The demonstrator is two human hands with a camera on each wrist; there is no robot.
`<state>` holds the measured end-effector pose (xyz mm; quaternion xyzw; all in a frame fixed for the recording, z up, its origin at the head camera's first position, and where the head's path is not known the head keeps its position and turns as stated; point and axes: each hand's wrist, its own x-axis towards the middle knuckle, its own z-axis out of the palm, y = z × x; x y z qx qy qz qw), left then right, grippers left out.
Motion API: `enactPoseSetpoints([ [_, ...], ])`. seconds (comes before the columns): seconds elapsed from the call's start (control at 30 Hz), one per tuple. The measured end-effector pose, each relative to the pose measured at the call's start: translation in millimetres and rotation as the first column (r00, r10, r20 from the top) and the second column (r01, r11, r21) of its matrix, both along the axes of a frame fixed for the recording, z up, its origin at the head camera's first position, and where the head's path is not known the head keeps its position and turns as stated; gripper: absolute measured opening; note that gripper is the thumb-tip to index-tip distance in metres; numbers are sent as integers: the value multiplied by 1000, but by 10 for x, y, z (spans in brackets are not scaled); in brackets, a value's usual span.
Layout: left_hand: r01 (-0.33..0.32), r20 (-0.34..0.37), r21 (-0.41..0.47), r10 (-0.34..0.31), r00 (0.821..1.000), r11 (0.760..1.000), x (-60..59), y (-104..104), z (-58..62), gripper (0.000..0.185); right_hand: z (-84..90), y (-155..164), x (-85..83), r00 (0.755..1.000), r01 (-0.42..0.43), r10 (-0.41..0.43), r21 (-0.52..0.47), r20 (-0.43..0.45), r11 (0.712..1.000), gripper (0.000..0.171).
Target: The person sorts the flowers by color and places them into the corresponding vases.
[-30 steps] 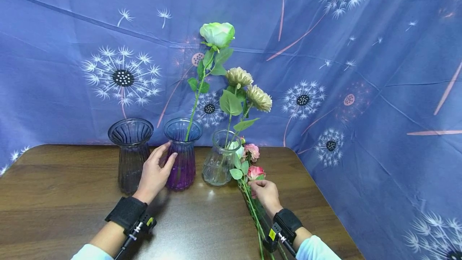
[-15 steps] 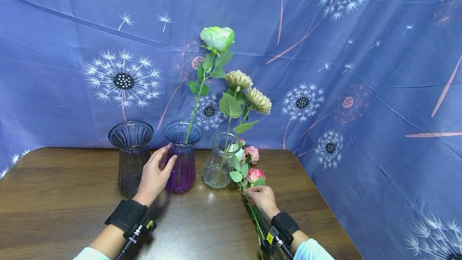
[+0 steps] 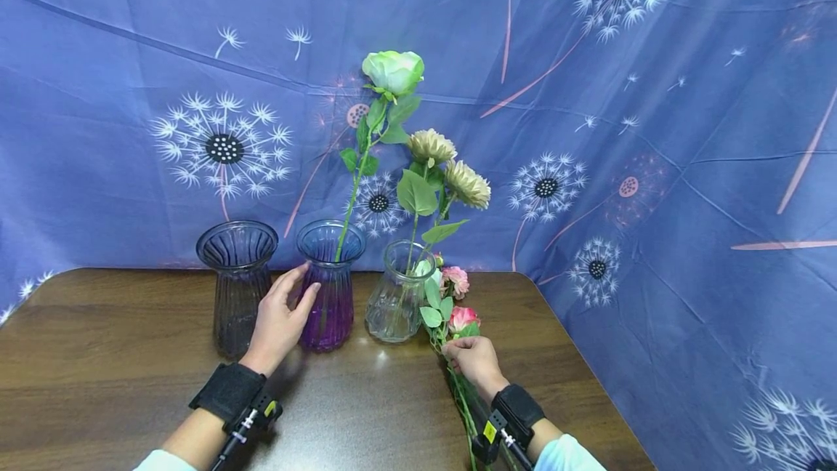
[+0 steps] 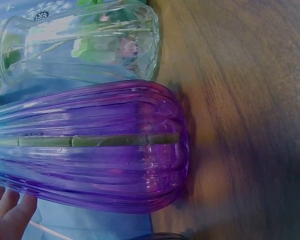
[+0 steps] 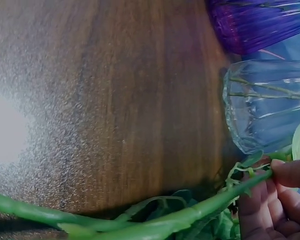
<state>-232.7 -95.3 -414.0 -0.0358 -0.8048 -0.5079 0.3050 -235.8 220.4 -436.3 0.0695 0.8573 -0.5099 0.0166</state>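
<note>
We have the left hand point(image 3: 277, 320) laid against the side of the purple vase point(image 3: 329, 283), fingers straight and a little spread along its ribbed glass, thumb forward on the near face. The left wrist view shows those deep flutes close up, glossy and translucent, with one green stem point(image 4: 97, 140) running down the middle inside it. That stem carries the pale green rose point(image 3: 394, 70), high above the flared rim.

Over on the right, the right hand point(image 3: 475, 361) rests low on the wooden table point(image 3: 104, 355), fingers curled round a long green stem point(image 5: 140, 222) of the pink flower spray point(image 3: 458, 311) that lies flat just beside the clear vase point(image 3: 397, 298). From the right wrist view we see thumb and fingers pinching it, though the fingertips sit at the frame's edge, so how tight is hard to say.

The clear vase is squat and faceted, holding two beige, many-petalled blooms point(image 3: 450, 166). Left of the purple vase stands a smoky grey vase point(image 3: 238, 280), ribbed as well. Behind hangs a blue cloth point(image 3: 654, 129) printed with dandelion heads, creased and soft.
</note>
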Motion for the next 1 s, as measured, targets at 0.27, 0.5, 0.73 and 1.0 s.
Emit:
enactPoseSetpoints([
  [0.27, -13, -28, 1, 13, 1000, 1000, -14, 7, -20, 39, 158, 58, -33, 998, 57, -59, -53, -37, 997, 18],
  [0.5, 6, -61, 21, -5, 998, 1000, -28, 4, -20, 38, 488, 196, -100, 989, 117, -123, -75, -84, 990, 24],
  [0.73, -8, -61, 6, 8, 998, 1000, -39, -7, -4, 36, 925, 348, -216, 964, 174, -198, -145, -177, 974, 29],
  [1.0, -1, -48, 15, 2, 999, 1000, -29, -2, -18, 36, 1348, 409, -246, 942, 179, -224, -193, -251, 965, 32],
])
